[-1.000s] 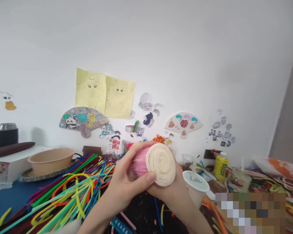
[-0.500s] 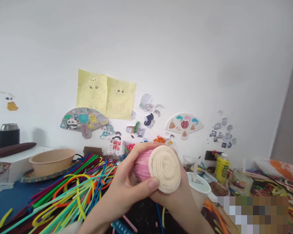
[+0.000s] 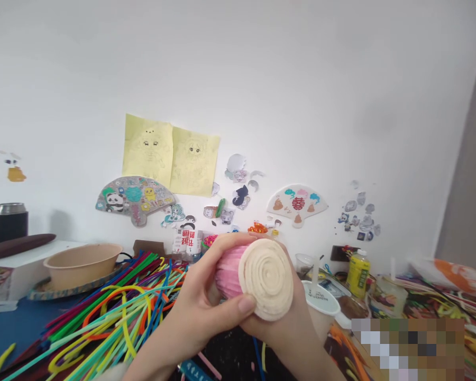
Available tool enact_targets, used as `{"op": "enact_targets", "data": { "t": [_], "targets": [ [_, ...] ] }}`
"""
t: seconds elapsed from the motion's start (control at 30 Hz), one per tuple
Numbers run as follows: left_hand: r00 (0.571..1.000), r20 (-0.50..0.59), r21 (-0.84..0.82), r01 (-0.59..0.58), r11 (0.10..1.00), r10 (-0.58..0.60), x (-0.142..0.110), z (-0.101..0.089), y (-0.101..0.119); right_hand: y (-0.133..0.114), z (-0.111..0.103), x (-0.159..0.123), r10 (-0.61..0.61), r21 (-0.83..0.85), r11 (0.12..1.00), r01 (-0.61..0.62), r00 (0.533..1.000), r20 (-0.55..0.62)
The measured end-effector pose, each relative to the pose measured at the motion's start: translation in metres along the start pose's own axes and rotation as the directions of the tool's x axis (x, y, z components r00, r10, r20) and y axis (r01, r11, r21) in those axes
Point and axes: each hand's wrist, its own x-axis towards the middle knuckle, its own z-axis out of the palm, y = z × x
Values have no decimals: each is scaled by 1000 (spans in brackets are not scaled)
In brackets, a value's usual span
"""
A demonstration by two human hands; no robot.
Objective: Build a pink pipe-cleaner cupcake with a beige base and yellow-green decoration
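Both hands hold a pipe-cleaner pot [image 3: 266, 280] with ribbed pink sides and a cream base coiled in a spiral; the base faces me. My left hand [image 3: 206, 296] is wrapped round the pink side, its thumb pressed by the edge of the base and its fingers over the top. On the far right side, my right hand [image 3: 283, 330] cups the pot from below and behind; most of its fingers are hidden behind the piece. Under the wrists, a blue labelled strip [image 3: 196, 370] lies on the dark table.
Loose coloured pipe cleaners [image 3: 115, 317] spread over the table on the left, beside a beige bowl [image 3: 83, 264] and a black flask [image 3: 10, 222]. Right of my hands stand a lidded cup [image 3: 321, 301] with a straw and a yellow bottle [image 3: 358, 272]. Paper fans [image 3: 297, 203] hang on the wall.
My hands and the pot have shifted slightly to the right and down, and the cream base is tilted a little more toward me. The grip stays the same.
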Motion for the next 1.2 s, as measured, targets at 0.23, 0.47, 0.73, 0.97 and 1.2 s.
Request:
{"op": "enact_targets", "data": {
  "t": [0.23, 0.47, 0.73, 0.97, 1.2],
  "targets": [
    [998, 14, -40, 55, 998, -55, 1, -2, 2, 1, -4, 2, 64, -8, 998, -64, 998, -11],
    [990, -9, -81, 137, 987, -138, 2, 2, 5, 0, -5, 6, 119, 24, 993, -119, 993, 6],
    [978, -54, 32, 201, 979, -199, 2, 2, 9, -15, 0, 8, 186, 174, 963, -206, 975, 125],
    [969, -52, 396, 241, 886, -240, -5, -6, 13, -22, 1, 6, 331, 468, 788, -400, 916, 226],
    [990, -133, 696, 67, 715, 37, 3, 7, 5, -14, -2, 7, 283, 407, 866, -289, 956, 78]
  ]
}}
